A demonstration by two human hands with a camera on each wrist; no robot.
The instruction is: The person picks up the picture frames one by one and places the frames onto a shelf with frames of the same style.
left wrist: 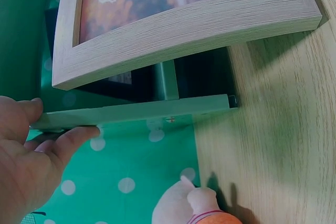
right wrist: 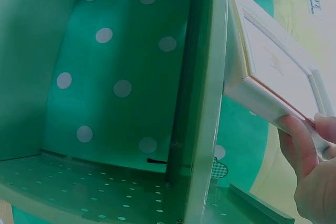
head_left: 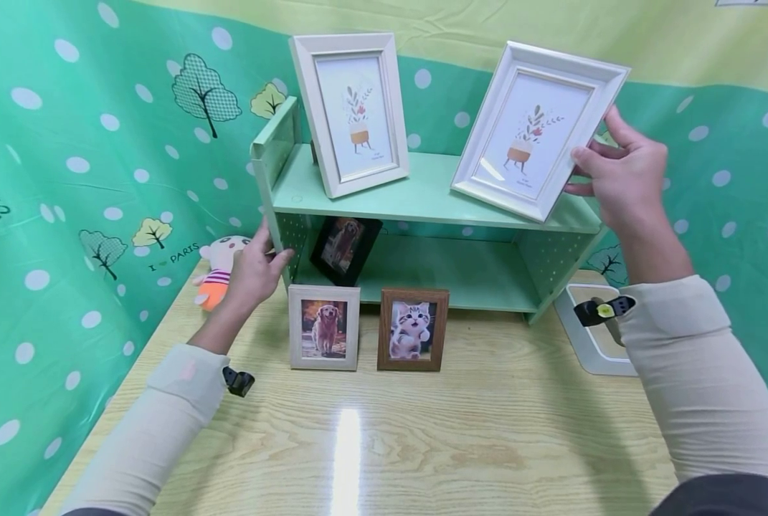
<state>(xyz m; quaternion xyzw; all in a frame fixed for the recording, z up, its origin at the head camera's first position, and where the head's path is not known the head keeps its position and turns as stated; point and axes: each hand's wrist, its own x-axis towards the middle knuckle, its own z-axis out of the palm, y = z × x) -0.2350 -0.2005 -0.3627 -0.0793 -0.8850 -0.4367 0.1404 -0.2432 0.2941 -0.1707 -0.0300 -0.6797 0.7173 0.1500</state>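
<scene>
My right hand (head_left: 632,168) pinches the right edge of a white picture frame (head_left: 487,161) with a potted-plant print. The frame leans tilted at the right of the top board of a green shelf (head_left: 422,188); in the right wrist view its lower corner is close to the board. My left hand (head_left: 254,269) grips the front edge of the shelf's left side panel, thumb on one side and fingers on the other in the left wrist view. A second white picture frame (head_left: 329,179) with the same print stands on the top board at left.
A dark picture frame (head_left: 322,258) leans on the lower board. In front stand a pale dog-photo frame (head_left: 324,364) and a brown kitten-photo frame (head_left: 412,364). A plush toy (head_left: 214,287) sits left of the shelf, a white-rimmed object (head_left: 584,358) right of it.
</scene>
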